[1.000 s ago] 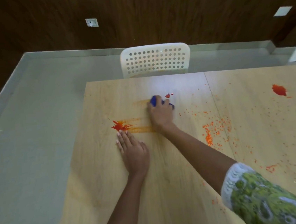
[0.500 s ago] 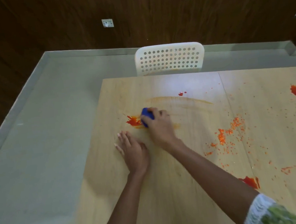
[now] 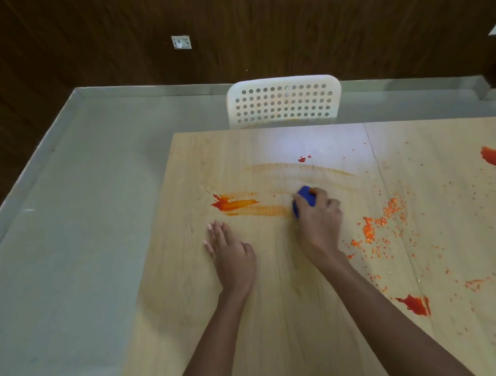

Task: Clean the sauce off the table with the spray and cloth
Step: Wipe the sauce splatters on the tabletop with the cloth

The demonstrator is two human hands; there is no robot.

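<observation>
The cloth [image 3: 303, 199] has slid right, away from the red blob [image 3: 220, 203], dragging an orange streak. The left hand [image 3: 232, 258] lies flat, fingers straight, on the table [image 3: 191, 301]. The right hand [image 3: 320, 221] bunches the cloth; the blob sits leftward, nearer the left hand.

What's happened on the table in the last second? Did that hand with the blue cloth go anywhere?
The right hand, gripping the blue cloth, swept from the far smear toward the red blotch on the left, then back to the right, dragging an orange streak out of it. The left hand stayed flat on the table; the other red spills look untouched.
</observation>
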